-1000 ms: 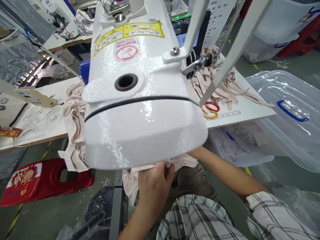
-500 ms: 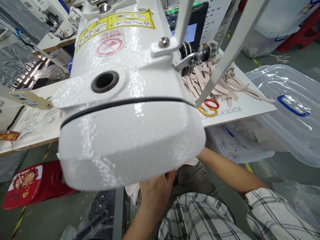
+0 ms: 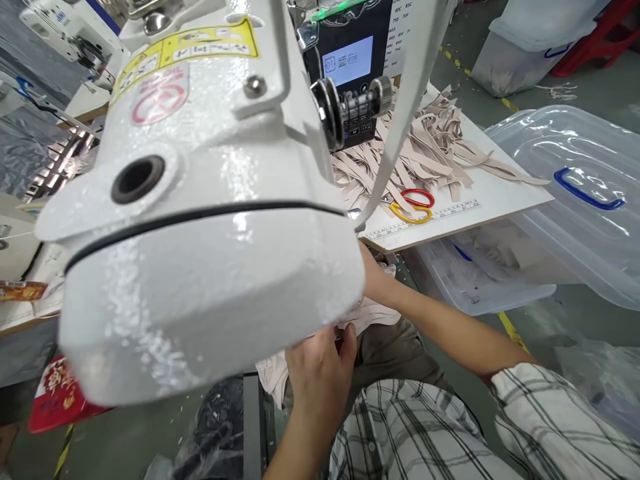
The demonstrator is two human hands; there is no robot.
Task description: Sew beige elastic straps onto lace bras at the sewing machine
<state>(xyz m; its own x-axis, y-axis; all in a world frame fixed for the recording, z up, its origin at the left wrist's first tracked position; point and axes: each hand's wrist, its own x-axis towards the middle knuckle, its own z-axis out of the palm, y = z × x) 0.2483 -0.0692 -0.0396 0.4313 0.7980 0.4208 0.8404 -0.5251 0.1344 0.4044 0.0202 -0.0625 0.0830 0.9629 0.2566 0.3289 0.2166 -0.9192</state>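
The white sewing machine head [image 3: 215,287] fills the left and middle of the view and covers much of the work below it. Under its lower edge, my left hand [image 3: 320,363] is curled with the thumb near the forefinger, closed on pale beige fabric [image 3: 373,317]. Some fingertips are out of sight behind the machine. My right hand [image 3: 371,270] reaches in from the right beside the machine head, by the same fabric. Only its back near the wrist shows; the fingers are hidden. Part of the fabric hangs over my lap.
Beige fabric strips [image 3: 425,150] lie heaped on the white table [image 3: 505,200], with red-and-yellow-handled scissors [image 3: 415,207] and a ruler strip [image 3: 450,208]. A control panel [image 3: 350,67] stands behind. Clear plastic bins [image 3: 575,253] sit right, a red stool [image 3: 60,400] lower left.
The view has shifted, so the machine head sits further left and the lit panel shows more fully. More fabric and more of both hands now show below the machine.
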